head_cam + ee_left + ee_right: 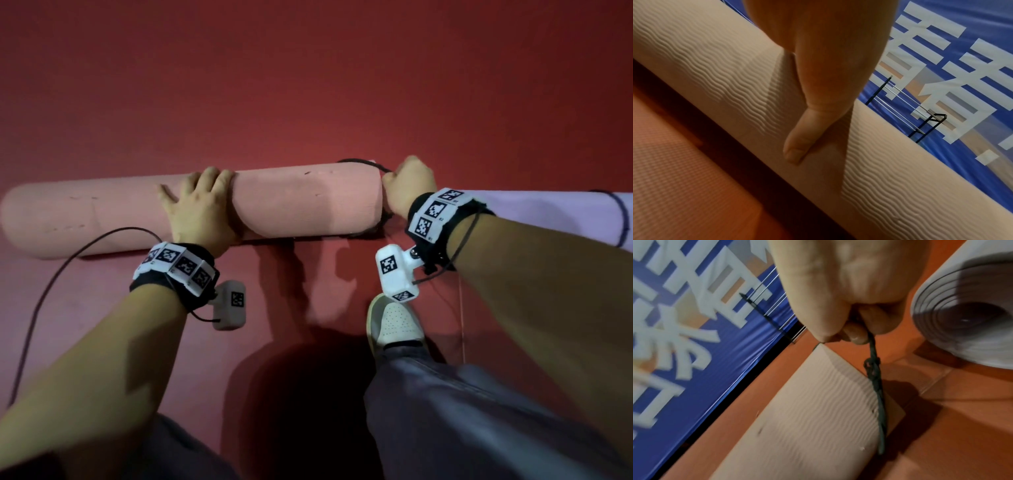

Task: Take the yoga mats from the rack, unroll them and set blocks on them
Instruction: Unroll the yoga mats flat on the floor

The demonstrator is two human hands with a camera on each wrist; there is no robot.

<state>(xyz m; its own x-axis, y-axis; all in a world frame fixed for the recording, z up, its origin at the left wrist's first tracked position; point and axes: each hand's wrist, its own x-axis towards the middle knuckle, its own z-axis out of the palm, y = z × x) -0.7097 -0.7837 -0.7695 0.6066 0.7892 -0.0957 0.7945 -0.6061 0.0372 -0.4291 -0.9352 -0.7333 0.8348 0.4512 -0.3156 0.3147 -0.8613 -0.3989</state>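
Observation:
A rolled pink yoga mat [291, 202] lies crosswise on the red floor. My left hand [202, 202] rests over its middle, fingers draped across the top and thumb [797, 146] pressed on the ribbed surface [900, 186]. My right hand [407, 186] sits at the mat's right end and pinches a dark cord [874, 369] that loops around that end [818, 410]. A second rolled mat, pale lilac [548, 212], lies to the right with its spiral end [966, 314] facing me and a dark cord round it.
A metal rack [920, 116] stands against a blue banner [694, 321] with white characters beyond the mats. My white shoe [397, 322] is planted just below the pink roll. A wrist-camera cable [51, 284] trails over the floor at left.

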